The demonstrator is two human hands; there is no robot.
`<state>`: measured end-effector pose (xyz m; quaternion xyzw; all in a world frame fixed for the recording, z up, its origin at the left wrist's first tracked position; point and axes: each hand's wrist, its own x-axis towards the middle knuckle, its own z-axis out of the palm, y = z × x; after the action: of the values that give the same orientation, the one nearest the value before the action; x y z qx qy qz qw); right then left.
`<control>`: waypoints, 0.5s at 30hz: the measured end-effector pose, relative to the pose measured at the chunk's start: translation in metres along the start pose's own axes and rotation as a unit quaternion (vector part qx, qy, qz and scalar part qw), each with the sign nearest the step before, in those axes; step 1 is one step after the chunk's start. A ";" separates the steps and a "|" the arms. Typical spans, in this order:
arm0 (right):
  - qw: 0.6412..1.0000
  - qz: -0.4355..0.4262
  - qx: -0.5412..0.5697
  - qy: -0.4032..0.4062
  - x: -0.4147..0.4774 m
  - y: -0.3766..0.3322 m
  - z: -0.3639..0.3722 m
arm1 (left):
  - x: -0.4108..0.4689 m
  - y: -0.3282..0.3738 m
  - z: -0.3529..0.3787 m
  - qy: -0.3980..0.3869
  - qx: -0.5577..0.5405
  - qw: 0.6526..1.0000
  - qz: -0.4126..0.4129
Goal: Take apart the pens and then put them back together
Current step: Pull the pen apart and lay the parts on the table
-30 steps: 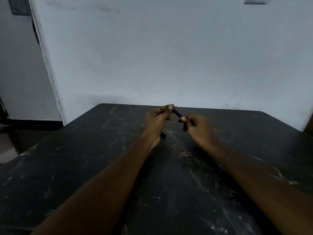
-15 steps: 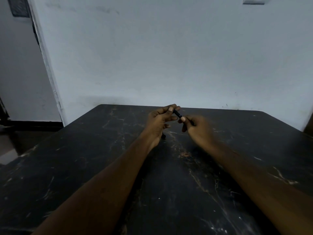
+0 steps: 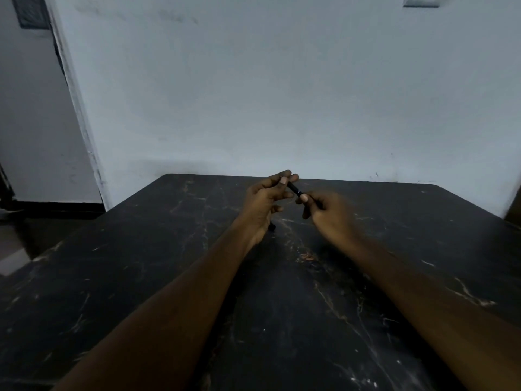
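Note:
A dark pen point(image 3: 294, 189) is held between both hands above the far half of the black table point(image 3: 141, 277). My left hand point(image 3: 266, 203) pinches the pen's far upper end with thumb and fingertips. My right hand point(image 3: 328, 214) grips the nearer lower end, which its fingers hide. A small dark piece point(image 3: 272, 227) shows just under my left palm on the tabletop; what it is cannot be made out.
The table's far edge meets a pale wall point(image 3: 282, 94). A doorway and dark floor point(image 3: 28, 221) lie to the left. The table's right rear corner point(image 3: 451, 190) is rounded, with something brown beyond it at the frame's edge.
My left fingers have shifted a little along the pen's upper end and lifted slightly. The right hand has stayed almost where it was.

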<state>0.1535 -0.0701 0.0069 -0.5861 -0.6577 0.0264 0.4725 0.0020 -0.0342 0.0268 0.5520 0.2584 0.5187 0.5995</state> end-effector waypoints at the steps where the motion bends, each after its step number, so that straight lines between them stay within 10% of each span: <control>1: 1.000 0.003 0.000 -0.001 0.000 0.000 0.001 | 0.000 0.000 0.000 0.000 0.004 1.000 0.004; 8: 1.000 -0.004 0.003 -0.005 0.000 -0.001 0.002 | 0.000 -0.005 -0.004 0.081 0.048 0.996 -0.002; 15: 1.000 0.008 0.016 -0.007 -0.001 -0.001 0.001 | -0.001 0.002 0.001 0.001 0.004 1.000 -0.021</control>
<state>0.1520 -0.0705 0.0066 -0.5838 -0.6555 0.0450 0.4770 0.0018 -0.0355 0.0282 0.5482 0.2721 0.5058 0.6079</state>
